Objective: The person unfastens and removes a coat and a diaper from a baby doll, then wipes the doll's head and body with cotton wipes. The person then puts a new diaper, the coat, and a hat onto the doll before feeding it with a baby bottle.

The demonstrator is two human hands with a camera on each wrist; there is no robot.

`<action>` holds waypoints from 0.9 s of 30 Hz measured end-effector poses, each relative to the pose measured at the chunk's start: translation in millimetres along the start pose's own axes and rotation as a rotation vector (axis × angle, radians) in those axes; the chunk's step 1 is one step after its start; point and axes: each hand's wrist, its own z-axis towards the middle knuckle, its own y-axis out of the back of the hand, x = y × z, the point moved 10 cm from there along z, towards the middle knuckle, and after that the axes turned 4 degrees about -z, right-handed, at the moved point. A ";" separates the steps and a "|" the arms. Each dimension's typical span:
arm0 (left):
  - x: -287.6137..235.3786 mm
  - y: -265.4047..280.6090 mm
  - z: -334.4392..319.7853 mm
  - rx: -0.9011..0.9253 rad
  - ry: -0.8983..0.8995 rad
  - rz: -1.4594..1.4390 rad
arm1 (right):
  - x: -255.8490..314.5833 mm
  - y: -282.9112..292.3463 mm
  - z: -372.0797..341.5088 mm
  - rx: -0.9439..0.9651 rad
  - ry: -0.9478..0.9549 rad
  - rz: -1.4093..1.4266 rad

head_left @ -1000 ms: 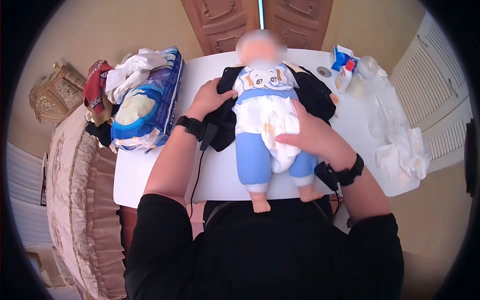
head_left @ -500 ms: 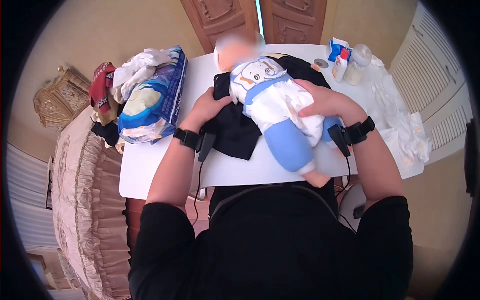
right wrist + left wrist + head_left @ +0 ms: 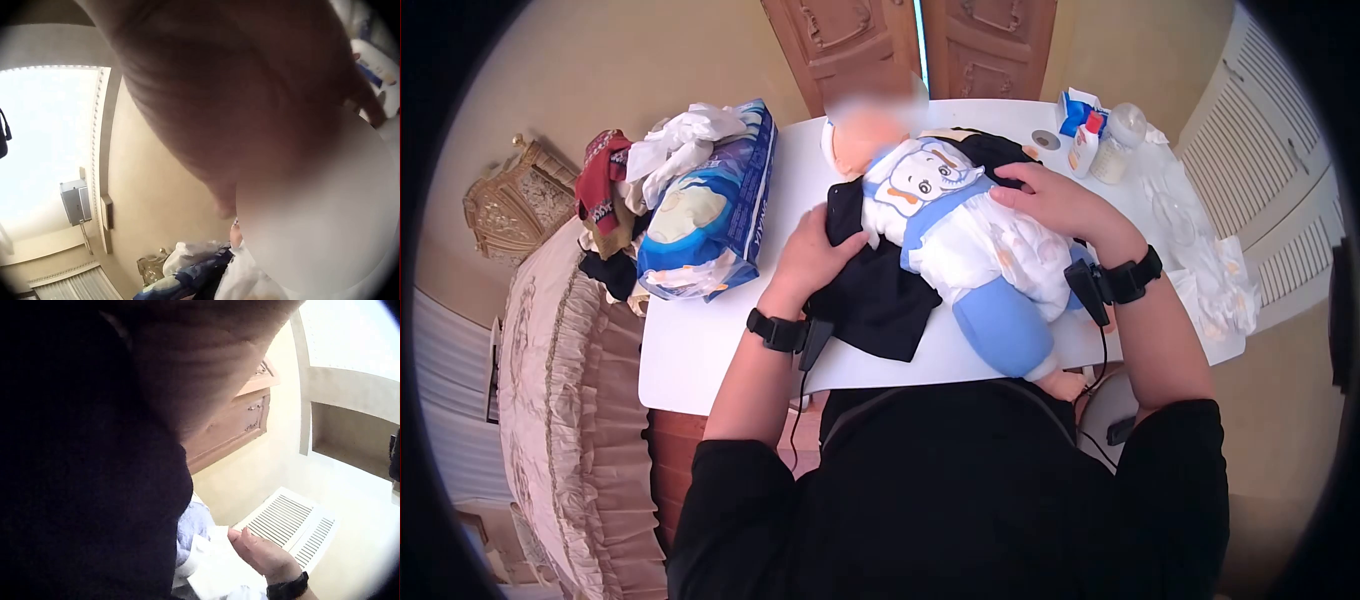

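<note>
- We judge the step in hand to be working the black garment [image 3: 875,315] around the doll [image 3: 955,225], which lies aslant on top of it on the white table [image 3: 710,350], head to the far left, one foot over the near edge.
- Our left hand [image 3: 815,255] seems to pinch the garment beside the doll's shoulder, thumb laid over the cloth and fingers mostly tucked behind it.
- Our right hand [image 3: 1075,205] lies along the doll's other side with fingers fairly straight, steadying it rather than gripping; its palm contact is hidden in the wrist view.
- Next, we think, the move calls for lifting the garment's edge and guiding an arm toward a sleeve while the right hand stops the doll rolling.
- The garment looks soft, matt and limp, with loose folds that could bunch beneath the body.
- The doll wears a white bib [image 3: 930,180] with a flat elephant print, a puffy, crinkled diaper [image 3: 1015,250] and plump blue trousers [image 3: 1005,330]; its foot [image 3: 1060,385] looks smooth and firm.
- Aside stand a glossy diaper pack [image 3: 705,225] and a rounded, see-through feeding bottle [image 3: 1118,145].
</note>
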 end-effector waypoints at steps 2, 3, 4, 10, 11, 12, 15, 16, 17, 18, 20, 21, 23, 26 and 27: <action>-24.5 27.7 -7.7 -0.250 -0.112 0.196 | 1.1 3.7 1.1 -0.069 0.020 -0.008; -31.5 29.2 -9.0 -0.253 -0.108 0.193 | 5.3 -3.0 -0.2 -0.047 0.105 -0.051; -58.3 41.5 -19.3 -0.436 -0.250 0.354 | 12.3 -9.0 -3.2 -0.023 0.190 -0.093; -114.2 -17.2 -36.5 -0.168 -0.449 -0.020 | 14.7 -10.9 -8.0 -0.120 0.177 -0.012; -114.1 -29.8 -36.8 -0.068 -0.391 -0.058 | 13.1 -12.3 -8.3 -0.112 0.175 -0.014; -120.9 -27.1 -40.1 -0.093 -0.389 0.011 | 12.3 -9.7 -9.6 -0.142 0.184 0.010; -99.3 -40.7 -37.6 0.058 -0.269 -0.156 | 7.3 -8.9 -12.2 -0.228 0.228 0.065; -93.8 -44.3 -38.8 0.082 -0.291 -0.199 | 6.9 -5.4 -16.4 -0.299 0.265 0.099; -88.6 -47.4 -39.6 0.096 -0.288 -0.195 | 3.2 -7.8 -18.4 -0.299 0.255 0.111; -86.7 -47.6 -40.2 0.105 -0.310 -0.270 | 24.4 4.6 -30.6 -0.465 0.388 -0.070; -84.8 -49.6 -41.0 0.114 -0.336 -0.339 | 64.4 13.8 -53.7 -0.666 0.603 -0.245; -82.9 -50.0 -39.8 0.117 -0.329 -0.338 | 74.2 10.7 -57.1 -0.661 0.602 -0.239; -78.4 -53.7 -37.0 0.153 -0.303 -0.258 | 101.3 -19.3 -65.1 -0.457 0.716 -0.244; -70.1 -59.0 -35.1 0.185 -0.297 -0.248 | 125.2 -54.7 -76.1 -0.468 0.761 -0.477; -67.4 -61.3 -34.5 0.185 -0.297 -0.248 | 125.5 -56.6 -77.2 -0.468 0.762 -0.477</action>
